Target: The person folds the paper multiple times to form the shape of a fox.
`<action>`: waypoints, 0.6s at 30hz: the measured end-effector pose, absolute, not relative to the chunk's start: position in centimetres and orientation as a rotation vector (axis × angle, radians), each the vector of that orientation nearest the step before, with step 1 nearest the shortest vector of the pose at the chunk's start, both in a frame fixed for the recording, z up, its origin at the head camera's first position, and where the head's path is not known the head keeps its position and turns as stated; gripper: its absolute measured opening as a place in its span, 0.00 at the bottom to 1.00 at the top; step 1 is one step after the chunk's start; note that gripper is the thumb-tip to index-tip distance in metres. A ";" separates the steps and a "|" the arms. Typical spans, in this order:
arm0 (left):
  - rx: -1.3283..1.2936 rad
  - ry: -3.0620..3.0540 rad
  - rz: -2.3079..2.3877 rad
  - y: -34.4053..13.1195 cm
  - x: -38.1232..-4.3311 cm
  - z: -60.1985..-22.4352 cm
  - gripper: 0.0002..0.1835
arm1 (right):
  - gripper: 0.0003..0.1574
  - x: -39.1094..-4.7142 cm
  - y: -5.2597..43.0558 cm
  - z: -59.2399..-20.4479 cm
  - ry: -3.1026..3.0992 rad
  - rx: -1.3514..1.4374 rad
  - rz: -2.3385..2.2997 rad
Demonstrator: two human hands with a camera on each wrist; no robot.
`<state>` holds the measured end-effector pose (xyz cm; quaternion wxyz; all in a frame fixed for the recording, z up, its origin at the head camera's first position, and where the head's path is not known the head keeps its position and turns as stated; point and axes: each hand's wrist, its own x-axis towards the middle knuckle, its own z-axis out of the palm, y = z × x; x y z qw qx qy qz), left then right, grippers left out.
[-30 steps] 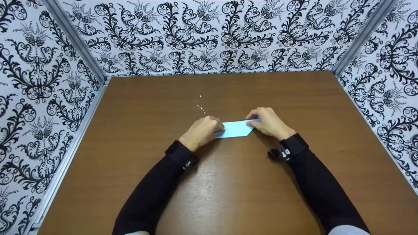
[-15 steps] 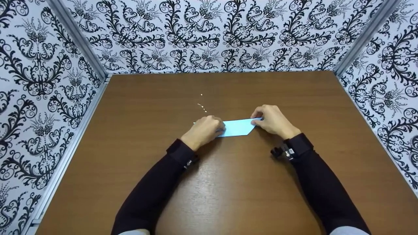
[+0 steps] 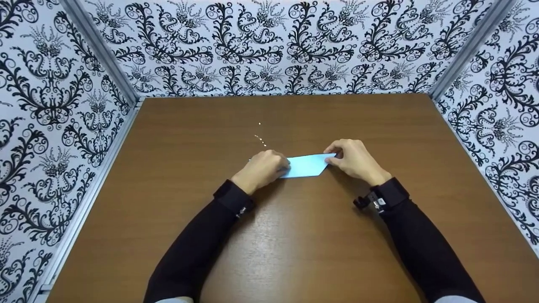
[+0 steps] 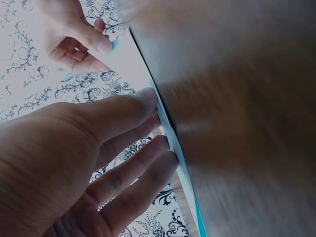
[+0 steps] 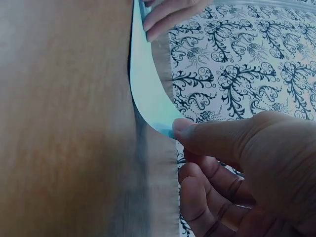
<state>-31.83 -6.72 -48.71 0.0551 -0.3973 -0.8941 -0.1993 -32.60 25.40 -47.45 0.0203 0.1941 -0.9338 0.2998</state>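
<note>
A light blue folded strip of paper (image 3: 305,166) lies near the middle of the brown table, with a slanted cut at its right end. My left hand (image 3: 262,168) covers its left end; in the left wrist view, the thumb and fairly straight fingers (image 4: 133,187) press down on the paper by their tips. Between thumb and bent index finger, my right hand (image 3: 356,160) pinches the right corner. That corner is lifted, and the right wrist view shows the paper strip (image 5: 148,94) curving up off the table towards the thumb (image 5: 212,137).
Several tiny white scraps (image 3: 261,139) lie on the wooden table (image 3: 269,244) behind the left hand. Walls with a black scroll pattern (image 3: 269,46) stand at the back and both sides, joined by grey metal posts (image 3: 471,50).
The right hand has shifted slightly to the right, still pinching the paper's corner. The left hand stays almost where it was on the paper.
</note>
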 end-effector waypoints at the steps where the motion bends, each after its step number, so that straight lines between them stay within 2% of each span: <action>1: -1.211 -2.712 -0.612 -6.7 -31.9 -48.7 0.09 | 0.10 -32.4 25.4 -47.5 -2.894 0.604 0.925; 18: -1.253 -2.692 -0.561 -6.9 -32.2 -49.0 0.05 | 0.05 -30.5 23.9 -47.7 -2.692 0.760 0.908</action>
